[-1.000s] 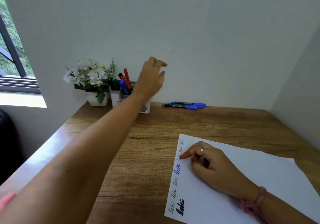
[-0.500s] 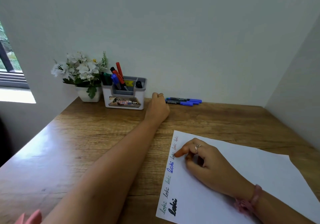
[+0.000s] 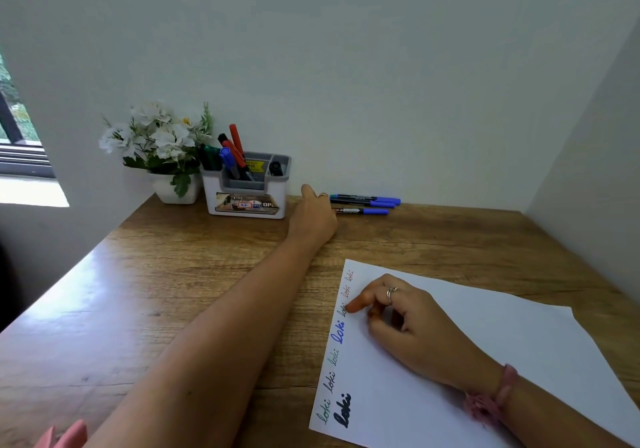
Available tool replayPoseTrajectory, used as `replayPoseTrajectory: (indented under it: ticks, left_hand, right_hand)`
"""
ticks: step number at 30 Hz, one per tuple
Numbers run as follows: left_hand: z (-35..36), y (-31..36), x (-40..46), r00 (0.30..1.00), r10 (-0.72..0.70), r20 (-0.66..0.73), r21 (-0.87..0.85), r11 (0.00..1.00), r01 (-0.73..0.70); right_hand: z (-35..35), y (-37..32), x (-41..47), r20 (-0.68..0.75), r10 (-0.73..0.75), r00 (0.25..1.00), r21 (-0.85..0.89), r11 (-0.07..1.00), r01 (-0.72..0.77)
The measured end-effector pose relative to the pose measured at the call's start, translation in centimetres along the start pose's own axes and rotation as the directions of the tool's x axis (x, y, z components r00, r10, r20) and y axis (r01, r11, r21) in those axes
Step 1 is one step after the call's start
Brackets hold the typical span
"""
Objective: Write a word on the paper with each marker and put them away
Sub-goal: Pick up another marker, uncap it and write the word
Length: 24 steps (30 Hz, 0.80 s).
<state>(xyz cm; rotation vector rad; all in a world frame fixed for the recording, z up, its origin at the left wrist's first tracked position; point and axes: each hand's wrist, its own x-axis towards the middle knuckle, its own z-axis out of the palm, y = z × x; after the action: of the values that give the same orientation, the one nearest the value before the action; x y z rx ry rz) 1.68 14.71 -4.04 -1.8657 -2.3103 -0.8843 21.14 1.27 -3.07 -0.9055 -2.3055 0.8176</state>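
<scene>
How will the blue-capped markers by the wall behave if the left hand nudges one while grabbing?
The blue-capped markers look round and slim, so a nudged one will probably roll; the wall just behind should stop it. They lie close together, so neighbours may shift. Likely stiff and light, an easy pinch for the left hand.

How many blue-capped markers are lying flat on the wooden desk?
3, side by side against the wall: rear, middle, front. The left hand covers their near ends, so more may be hidden.
</scene>
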Motion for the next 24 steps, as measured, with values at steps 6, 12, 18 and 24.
replayPoseTrajectory:
  ticks: [6,12,18,24]
  left_hand:
    - [-0.8,0.0,-1.0,0.997,0.055,-0.056,-0.23,0.971,-0.066]
    - [-4.0,0.2,-3.3,0.986,-0.118,-0.119,-0.692,0.722,0.003]
    - [-9.6,0.6,-7.0,0.997,-0.05,-0.052,-0.888,0.459,-0.023]
    - [-13.6,1.9,-10.5,0.996,0.086,0.025,-0.932,0.362,-0.008]
  right_hand:
    - [-0.1,0.0,-0.1,-0.002,0.001,1.0,-0.001,1.0,-0.001]
    - [-0.2,-0.2,-0.2,0.001,-0.002,1.0,-0.014,1.0,0.002]
    - [-0.5,-0.5,-0.4,0.003,0.029,1.0,-0.01,1.0,-0.029]
    - [-1.4,-1.1,-0.2,-0.035,0.114,0.993,0.151,0.983,-0.107]
